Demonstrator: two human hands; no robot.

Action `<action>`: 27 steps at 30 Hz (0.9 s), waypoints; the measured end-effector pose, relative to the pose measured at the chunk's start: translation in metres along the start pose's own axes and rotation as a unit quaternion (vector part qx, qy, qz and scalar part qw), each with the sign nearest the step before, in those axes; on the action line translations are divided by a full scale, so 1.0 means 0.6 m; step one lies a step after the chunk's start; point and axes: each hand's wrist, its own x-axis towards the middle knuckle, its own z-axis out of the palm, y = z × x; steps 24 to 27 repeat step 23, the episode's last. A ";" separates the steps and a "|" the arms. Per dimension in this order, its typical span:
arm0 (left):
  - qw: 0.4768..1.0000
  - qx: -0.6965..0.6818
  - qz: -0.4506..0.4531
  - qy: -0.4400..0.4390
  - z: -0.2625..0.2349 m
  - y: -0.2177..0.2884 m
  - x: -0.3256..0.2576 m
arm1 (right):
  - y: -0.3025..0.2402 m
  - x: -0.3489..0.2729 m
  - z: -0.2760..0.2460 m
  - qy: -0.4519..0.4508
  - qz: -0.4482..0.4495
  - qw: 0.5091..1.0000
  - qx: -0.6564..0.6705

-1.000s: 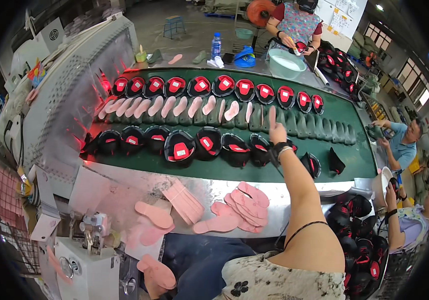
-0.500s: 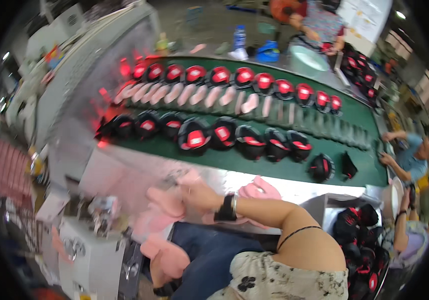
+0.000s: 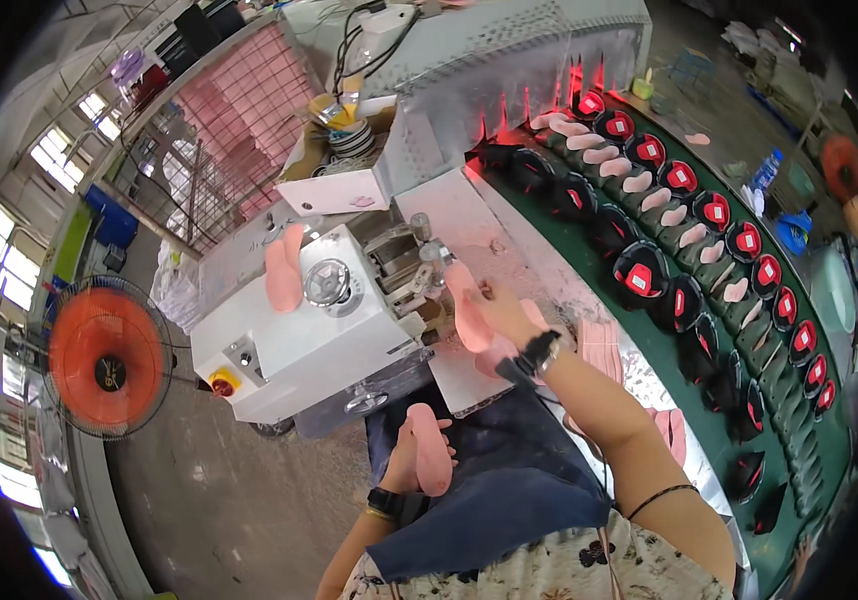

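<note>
My left hand (image 3: 402, 464), low in front of the dark blue apron (image 3: 499, 475), grips a pink insole (image 3: 431, 452) that points up and away from me. Farther off, my right hand (image 3: 511, 314) pinches another pink insole (image 3: 470, 312) by its edge. The tip of that insole is up by the metal rollers (image 3: 427, 262) of a white machine (image 3: 324, 330); whether it touches them I cannot tell. Below this hand, more pink insole pieces (image 3: 497, 355) lie on the dusty board. A pair of pink insoles (image 3: 286, 270) rests on top of the machine, beside its round handwheel (image 3: 327, 283).
On the right, a green conveyor (image 3: 574, 265) carries rows of black and red shoe uppers (image 3: 641, 276) and pink insoles. A white box (image 3: 334, 190) of tools stands behind the machine. An orange fan (image 3: 109, 358) is at left, and stacked pink insoles (image 3: 601, 350) lie beside the conveyor.
My view has swung left toward the machine. My right hand has gone from the insoles on the table to the rollers with an insole. The left hand still holds its insole.
</note>
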 end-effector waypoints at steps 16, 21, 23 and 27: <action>0.996 0.048 0.080 -0.008 -0.008 0.000 -0.012 | -0.021 0.067 0.022 0.077 0.005 0.995 -0.058; 0.985 0.067 0.113 0.112 -0.005 -0.002 -0.020 | -0.064 0.106 0.021 0.134 0.015 0.990 0.027; 0.983 0.098 0.119 0.102 0.002 0.001 0.010 | -0.030 0.128 -0.045 0.156 -0.043 0.986 0.030; 0.983 0.098 0.119 0.102 0.002 0.001 0.010 | -0.030 0.128 -0.045 0.156 -0.043 0.986 0.030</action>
